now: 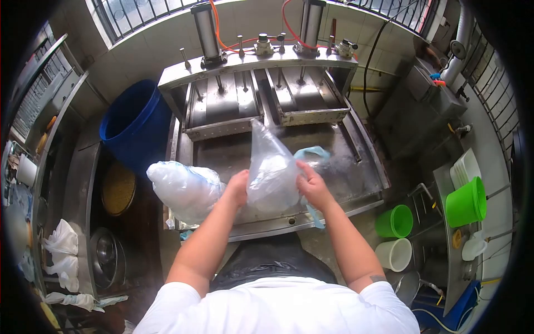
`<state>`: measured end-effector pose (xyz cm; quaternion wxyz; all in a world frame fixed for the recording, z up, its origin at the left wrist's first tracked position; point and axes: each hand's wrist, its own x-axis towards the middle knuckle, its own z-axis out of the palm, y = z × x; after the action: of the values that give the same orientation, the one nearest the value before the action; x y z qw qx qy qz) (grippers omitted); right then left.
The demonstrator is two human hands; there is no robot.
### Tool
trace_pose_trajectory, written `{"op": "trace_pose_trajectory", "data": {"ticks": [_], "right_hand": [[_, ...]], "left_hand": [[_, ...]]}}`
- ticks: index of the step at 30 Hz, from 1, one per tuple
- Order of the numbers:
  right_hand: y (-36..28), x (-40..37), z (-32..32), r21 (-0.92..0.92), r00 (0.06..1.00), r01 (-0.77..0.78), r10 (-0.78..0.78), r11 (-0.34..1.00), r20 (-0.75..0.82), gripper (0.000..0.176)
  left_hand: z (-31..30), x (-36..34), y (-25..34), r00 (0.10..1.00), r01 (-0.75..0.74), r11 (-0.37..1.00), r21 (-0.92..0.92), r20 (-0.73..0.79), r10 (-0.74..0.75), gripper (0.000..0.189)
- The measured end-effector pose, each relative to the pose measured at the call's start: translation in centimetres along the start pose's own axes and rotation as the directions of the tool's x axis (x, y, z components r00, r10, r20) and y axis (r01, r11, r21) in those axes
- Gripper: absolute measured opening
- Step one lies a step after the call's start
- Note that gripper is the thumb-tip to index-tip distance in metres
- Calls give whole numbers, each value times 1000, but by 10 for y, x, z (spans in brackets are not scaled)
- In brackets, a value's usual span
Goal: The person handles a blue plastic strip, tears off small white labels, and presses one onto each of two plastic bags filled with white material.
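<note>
A clear plastic bag (272,172) with a pointed upper end hangs between my two hands over the front of the metal press table. My left hand (238,188) is closed on its left edge. On its right side my right hand (312,185) grips the bag with fingers curled. A light blue strip of plastic (312,152) sticks out above my right hand, and more of it hangs below. To the left, a full, bulging white plastic bag (186,189) lies on the table's front left corner, beside my left forearm.
The metal press (258,65) with two cylinders and two trays stands at the back of the table. A blue barrel (136,125) is at its left. Green buckets (466,202) and a white bucket (394,255) stand at the right. A steel pot (105,259) sits at lower left.
</note>
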<state>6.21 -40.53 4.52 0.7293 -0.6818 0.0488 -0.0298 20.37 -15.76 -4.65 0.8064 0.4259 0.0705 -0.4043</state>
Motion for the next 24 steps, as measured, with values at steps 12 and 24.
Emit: {"op": "trace_pose_trajectory", "data": {"ticks": [12,24], "right_hand": [[91,-23,21,-378,999,-38,47,925,14,23],[115,-12,24,233,980,-162,184,959,-77,19]], "left_hand": [[-11,-13,-33,988,-132,983,127,-68,142,30],[-13,27,-30,834,24,345,938,-209,510,40]]}}
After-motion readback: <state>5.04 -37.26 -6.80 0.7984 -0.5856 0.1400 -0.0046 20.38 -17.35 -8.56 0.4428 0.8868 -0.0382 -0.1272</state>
